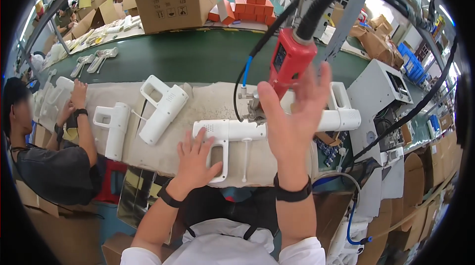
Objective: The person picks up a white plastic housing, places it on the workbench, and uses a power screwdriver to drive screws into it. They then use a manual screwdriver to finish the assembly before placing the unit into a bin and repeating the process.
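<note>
A white gun-shaped plastic housing point(240, 130) with a loop handle lies on the pale work mat in front of me. My left hand point(195, 160) rests on its left end by the vent holes and handle, fingers spread. Above the mat hangs a red power screwdriver point(292, 57) on a thick black cable, its metal tip over the housing's right part. My right hand point(299, 114) is raised beside the screwdriver, fingers apart; it partly hides the tool's lower side. Whether it touches the tool cannot be made out. Another white housing point(341, 119) lies behind my right hand.
Two more white housings point(163, 109) point(113, 129) lie to the left. A co-worker point(54, 151) handles white parts at the far left. Beyond the mat runs a green conveyor belt point(198, 57) with a cardboard box point(173, 0) behind it. A grey machine box point(378, 102) stands right.
</note>
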{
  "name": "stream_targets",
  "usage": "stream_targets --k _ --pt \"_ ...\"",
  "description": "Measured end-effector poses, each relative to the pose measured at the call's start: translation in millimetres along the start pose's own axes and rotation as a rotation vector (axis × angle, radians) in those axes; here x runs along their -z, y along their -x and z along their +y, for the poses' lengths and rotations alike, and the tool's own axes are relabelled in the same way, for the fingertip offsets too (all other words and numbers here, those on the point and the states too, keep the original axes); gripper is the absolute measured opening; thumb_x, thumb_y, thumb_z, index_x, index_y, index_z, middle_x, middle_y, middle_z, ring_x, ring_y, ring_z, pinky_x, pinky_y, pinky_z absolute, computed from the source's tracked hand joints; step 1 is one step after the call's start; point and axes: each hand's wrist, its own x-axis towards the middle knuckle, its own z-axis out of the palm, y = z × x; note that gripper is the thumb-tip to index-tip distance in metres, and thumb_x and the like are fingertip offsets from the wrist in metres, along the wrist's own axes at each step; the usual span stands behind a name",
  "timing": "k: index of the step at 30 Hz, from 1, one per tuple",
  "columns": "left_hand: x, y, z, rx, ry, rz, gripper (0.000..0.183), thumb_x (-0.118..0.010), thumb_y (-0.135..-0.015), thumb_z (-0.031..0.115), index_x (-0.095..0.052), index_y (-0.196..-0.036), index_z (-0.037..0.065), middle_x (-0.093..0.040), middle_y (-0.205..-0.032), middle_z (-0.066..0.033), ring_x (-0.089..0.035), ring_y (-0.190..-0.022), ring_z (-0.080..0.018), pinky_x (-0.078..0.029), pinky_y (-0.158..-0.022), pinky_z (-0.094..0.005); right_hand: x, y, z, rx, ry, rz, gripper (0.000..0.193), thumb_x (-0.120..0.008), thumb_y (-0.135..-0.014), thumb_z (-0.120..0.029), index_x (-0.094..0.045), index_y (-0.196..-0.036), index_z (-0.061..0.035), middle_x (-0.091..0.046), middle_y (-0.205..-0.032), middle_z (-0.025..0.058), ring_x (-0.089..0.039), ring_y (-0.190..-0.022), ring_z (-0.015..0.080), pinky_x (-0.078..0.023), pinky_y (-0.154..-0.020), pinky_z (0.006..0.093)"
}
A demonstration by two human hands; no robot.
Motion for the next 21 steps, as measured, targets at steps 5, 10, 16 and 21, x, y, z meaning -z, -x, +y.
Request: stream_targets --k 5,10,16,21 --pt "11.5 -13.2 -1.6 0.024 0.086 -0.073 0.089 -0.079 -0.061 0.054 -0.05 -0.128 0.003 -0.038 -0.14 -0.021 -0.029 -0.133 -0.0455 -0.021 -0.104 -0.0663 -5.0 2.5 22.3 -0.371 0.016 -0.286 0.048 -0.072 -0.084 -0.004 -0.052 -0.127 -0.0012 -0.061 -0.086 0.0003 -0.058 -0.071 0.0069 -0.046 -0.066 0.0206" --pt "18.6 -38.5 6.8 0.061 0.056 -0.052 0.102 -0.076 -0.054 0.067 -0.05 -0.125 -0.001 -0.044 -0.128 -0.0205 -0.033 -0.129 -0.0437 -0.019 -0.102 -0.0692 -19.2 -6.7 -4.7 -0.261 -0.107 -0.166 0.048 -0.07 -0.086 -0.006 -0.05 -0.13 -0.0024 -0.058 -0.079 0.001 -0.054 -0.059 0.0068 -0.045 -0.054 0.0211" --pt "13.1 -67.1 -7.5 -0.095 -0.04 -0.171 0.114 -0.073 -0.047 0.076 -0.05 -0.123 -0.005 -0.048 -0.127 -0.0215 -0.037 -0.127 -0.0396 -0.02 -0.103 -0.0693 -47.2 -2.5 2.6 -0.159 0.028 -0.277 0.037 -0.071 -0.087 -0.007 -0.054 -0.12 -0.0028 -0.061 -0.077 0.0021 -0.056 -0.058 0.0069 -0.046 -0.054 0.0208" --pt "13.7 -84.2 -14.1 -0.067 0.081 -0.382 0.113 -0.072 -0.044 0.08 -0.054 -0.118 -0.004 -0.051 -0.129 -0.0205 -0.044 -0.126 -0.0349 -0.027 -0.104 -0.0613 -72.7 9.3 33.9 -0.243 -0.061 -0.193 0.026 -0.069 -0.088 -0.004 -0.055 -0.109 -0.0027 -0.062 -0.076 0.0032 -0.057 -0.058 0.0074 -0.044 -0.052 0.0209"
